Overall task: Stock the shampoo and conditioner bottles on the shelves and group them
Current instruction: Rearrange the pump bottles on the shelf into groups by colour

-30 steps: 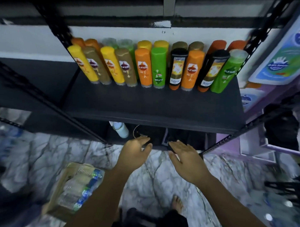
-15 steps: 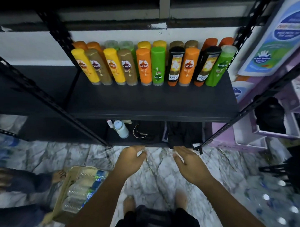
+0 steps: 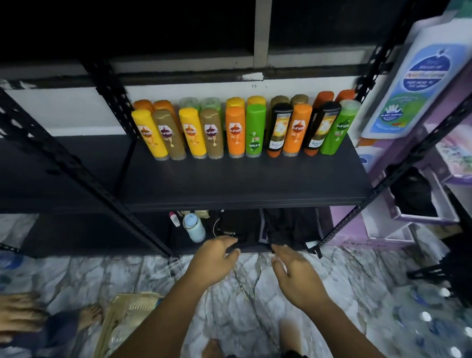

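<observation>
hovering side by side in front of the lower shelf edge, the left hand (image 3: 213, 257) and right hand (image 3: 293, 274) hold nothing, fingers loosely spread. the shampoo bottles (image 3: 235, 132) stand in two rows at the back of the shelf (image 3: 242, 184), colours mixed. a cardboard box (image 3: 125, 314) lies on the floor (image 3: 359, 303).

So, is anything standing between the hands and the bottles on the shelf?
Nothing visible. The left hand and right hand are empty, held below the front edge of the shelf. The bottles stand at the back of it with nothing in front of them; the hands would only have to rise past that edge.
</observation>
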The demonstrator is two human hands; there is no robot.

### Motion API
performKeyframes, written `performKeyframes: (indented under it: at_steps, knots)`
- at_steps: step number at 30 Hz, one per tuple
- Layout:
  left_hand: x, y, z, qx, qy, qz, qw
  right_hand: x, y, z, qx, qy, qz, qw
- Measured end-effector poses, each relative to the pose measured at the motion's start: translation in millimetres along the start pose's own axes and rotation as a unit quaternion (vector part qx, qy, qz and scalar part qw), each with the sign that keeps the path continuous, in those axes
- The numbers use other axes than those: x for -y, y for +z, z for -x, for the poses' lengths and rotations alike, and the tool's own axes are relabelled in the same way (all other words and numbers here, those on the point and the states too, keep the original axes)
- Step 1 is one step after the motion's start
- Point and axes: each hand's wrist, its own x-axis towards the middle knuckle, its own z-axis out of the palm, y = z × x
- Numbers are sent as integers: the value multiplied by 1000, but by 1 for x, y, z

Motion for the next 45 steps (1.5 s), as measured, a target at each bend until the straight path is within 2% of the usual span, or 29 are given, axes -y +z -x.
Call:
performKeyframes:
  at_steps: [4,10,18,27,32,38,45]
  knots:
    - [-12,-8,-4,-36,4,5,999,-6,-17,-16,12,-39,21,999]
    - [11,-27,-13,-50,8,26,998,23,-15,-36,-18,-40,6,999]
    - [50,-31,-11,30,36,23,999,54,16,-19,-33,7,31,999]
    - [47,-46,-32,10,45,-10,999,58,22,-50,-26,30,56,998]
    - [14,-37,-34,-14,22,-18,999,41,5,-57,-21,11,83,996]
    - [-51,-20,-32,-52,-9,-36,998,11,-51,-73,36,-59,165,984]
    - [-103,-18,-17,-76,-25,-55,995,8,-115,-75,58,-127,176,974]
